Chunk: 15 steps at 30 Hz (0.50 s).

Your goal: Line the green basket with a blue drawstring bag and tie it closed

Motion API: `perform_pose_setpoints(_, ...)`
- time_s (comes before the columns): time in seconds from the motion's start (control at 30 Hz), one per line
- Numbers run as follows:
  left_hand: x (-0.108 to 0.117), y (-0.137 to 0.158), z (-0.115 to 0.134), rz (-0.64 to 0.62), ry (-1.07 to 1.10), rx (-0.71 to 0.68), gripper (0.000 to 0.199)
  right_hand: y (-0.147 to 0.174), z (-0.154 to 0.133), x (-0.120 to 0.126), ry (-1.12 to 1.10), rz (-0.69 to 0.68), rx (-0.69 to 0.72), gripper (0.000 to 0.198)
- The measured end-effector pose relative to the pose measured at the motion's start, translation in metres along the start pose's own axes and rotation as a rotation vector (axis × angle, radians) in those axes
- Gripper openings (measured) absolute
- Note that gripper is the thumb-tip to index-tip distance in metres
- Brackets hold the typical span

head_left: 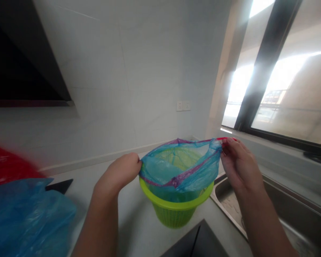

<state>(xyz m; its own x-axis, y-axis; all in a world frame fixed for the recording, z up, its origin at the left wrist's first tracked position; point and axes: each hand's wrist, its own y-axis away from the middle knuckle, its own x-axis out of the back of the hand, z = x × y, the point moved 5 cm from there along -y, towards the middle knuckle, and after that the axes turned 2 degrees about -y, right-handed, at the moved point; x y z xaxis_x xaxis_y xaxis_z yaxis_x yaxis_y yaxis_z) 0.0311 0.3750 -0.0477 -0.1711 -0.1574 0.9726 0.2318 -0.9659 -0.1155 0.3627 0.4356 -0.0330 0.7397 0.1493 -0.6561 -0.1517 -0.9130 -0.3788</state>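
Blue bag: thin plastic bag (pixel 199 176) with purple edge, mouth spread between both hands, lower part sitting inside the green basket, right side pulled above the rim.
Green basket: upright basket (pixel 173 216) on the counter (pixel 131 210), just beside the sink (pixel 302 217).
Bag mouth, doing it well: probably best to spread the edge evenly; right side looks pulled higher and farther out, so lowering it toward the rim should even things up.
Thin film: likely tears or slips if yanked; gentle sideways tension, a bit more edge gathered in each grip.
Basket rim: looks light, may drag or tip toward the sink with a hard pull right; balanced pull from both sides seems safer.
Left hand: fingers curled in on the bag edge, holding it; left hand (pixel 125 169) at the basket's left rim, wrist bent, back of hand up; fingertips hidden.
Right hand: thumb and fingers pinching the bag's gathered corner; right hand (pixel 238 157) above and outside the right rim, forearm reaching up over the sink.
Left of counter: crumpled blue plastic (pixel 29 214), well apart from the basket; blurred red thing (pixel 10 166) behind it.
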Motion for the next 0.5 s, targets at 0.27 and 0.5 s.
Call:
perform_pose_setpoints(0.27, -0.016, -0.02, -0.007, -0.129, 0.06, -0.011, 0.018, 0.007, 0.003, -0.004, -0.094, 0.038, 0.02, 0.01)
perform_pose_setpoints(0.5, -0.032, -0.037, -0.012, -0.191, 0.1, -0.017, 0.013, 0.01, 0.004, -0.006, -0.03, 0.034, 0.056, 0.014)
